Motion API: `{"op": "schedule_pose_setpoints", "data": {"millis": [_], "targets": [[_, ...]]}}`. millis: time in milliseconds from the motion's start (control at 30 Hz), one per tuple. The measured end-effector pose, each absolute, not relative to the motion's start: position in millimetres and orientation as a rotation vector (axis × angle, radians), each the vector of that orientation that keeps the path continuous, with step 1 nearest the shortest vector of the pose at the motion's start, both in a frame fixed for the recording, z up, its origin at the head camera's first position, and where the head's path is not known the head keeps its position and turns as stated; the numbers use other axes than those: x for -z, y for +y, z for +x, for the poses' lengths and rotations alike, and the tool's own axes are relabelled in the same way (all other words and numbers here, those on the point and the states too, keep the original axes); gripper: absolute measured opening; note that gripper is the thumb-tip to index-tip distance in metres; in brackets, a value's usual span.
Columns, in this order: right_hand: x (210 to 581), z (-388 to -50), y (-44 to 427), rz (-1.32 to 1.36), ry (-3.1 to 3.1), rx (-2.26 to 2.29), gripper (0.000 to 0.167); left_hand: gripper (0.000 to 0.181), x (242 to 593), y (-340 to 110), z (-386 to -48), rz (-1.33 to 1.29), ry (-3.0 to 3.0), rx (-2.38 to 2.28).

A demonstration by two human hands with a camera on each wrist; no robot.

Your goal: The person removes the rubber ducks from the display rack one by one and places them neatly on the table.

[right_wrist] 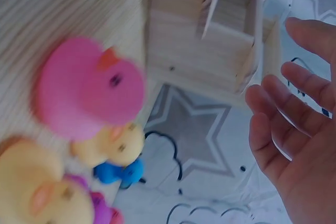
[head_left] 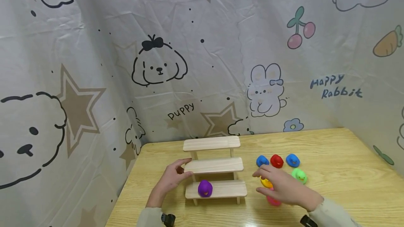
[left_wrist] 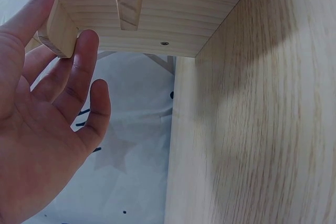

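Observation:
A small three-tier wooden rack (head_left: 214,165) stands on the table, with a purple rubber duck (head_left: 205,188) on its lowest tier. My left hand (head_left: 170,178) holds the left end of the middle tier; in the left wrist view, thumb and fingers lie on opposite sides of that board (left_wrist: 60,32). To the right of the rack, my right hand (head_left: 282,186) hovers with fingers loosely bent and nothing held. Beneath it, a yellow duck (head_left: 266,183) and a pink duck (head_left: 274,200) are partly hidden. The pink duck (right_wrist: 79,87) shows whole in the right wrist view, apart from the fingers.
Behind the right hand sit a red duck (head_left: 276,161), a blue duck (head_left: 262,160), another blue duck (head_left: 293,160) and a green duck (head_left: 299,176). A printed cloth curtain (head_left: 217,62) hangs along the back of the wooden table (head_left: 334,164).

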State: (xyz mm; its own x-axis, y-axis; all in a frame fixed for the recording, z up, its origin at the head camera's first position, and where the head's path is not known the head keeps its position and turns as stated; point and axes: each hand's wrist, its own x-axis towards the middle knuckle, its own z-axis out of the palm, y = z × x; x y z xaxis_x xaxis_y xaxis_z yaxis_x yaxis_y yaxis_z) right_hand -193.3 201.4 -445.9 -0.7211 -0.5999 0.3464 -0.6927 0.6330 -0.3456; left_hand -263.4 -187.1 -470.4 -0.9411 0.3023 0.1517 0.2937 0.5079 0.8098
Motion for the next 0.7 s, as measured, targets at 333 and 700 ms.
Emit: {"op": "schedule_pose_setpoints", "data": {"millis": [333,700], "targets": [[446.3,-197.9,164.7,1.235,-2.456,-0.66,0.03,0.053,471.4,-188.0,-263.9,0.571,2.725,-1.434],[447.5,-203.0,125.5,1.284,-2.52,-0.591,0.032,0.054,472.1,-189.3,-265.6,0.539,2.724,-1.415]]}}
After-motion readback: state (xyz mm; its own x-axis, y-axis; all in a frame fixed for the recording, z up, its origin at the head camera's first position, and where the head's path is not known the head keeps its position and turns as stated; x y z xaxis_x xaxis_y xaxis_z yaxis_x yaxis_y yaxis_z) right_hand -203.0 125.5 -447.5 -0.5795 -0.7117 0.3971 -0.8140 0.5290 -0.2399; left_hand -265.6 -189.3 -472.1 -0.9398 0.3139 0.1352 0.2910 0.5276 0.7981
